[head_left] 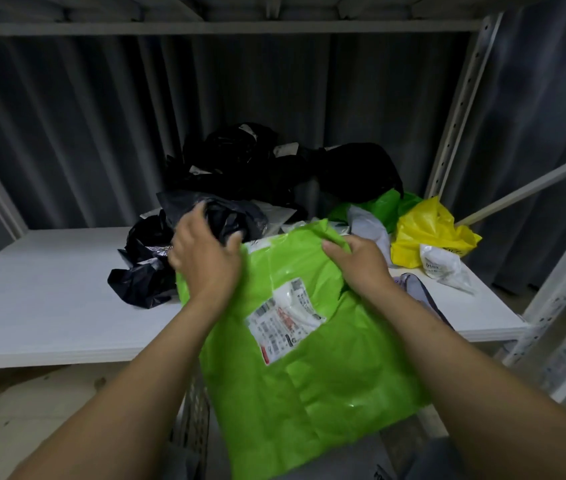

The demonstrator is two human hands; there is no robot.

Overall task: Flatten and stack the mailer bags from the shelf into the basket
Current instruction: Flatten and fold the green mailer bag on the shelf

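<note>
A large bright green mailer bag [309, 386] with a white shipping label hangs from the white shelf [49, 306] edge down over the basket [193, 407]. My left hand [205, 258] grips its top left corner and my right hand [361, 265] grips its top right edge. Behind the hands lies a heap of crumpled black mailer bags [260, 168], with more black ones [143, 268] to the left. The basket's mesh wall shows only at the lower left of the green bag; its inside is hidden.
At the right of the shelf lie a yellow bag [427, 233], another green bag [378, 206], a grey bag [368, 226] and a small white bag [444, 268]. A perforated metal upright [461, 105] stands at the right. Grey curtain hangs behind.
</note>
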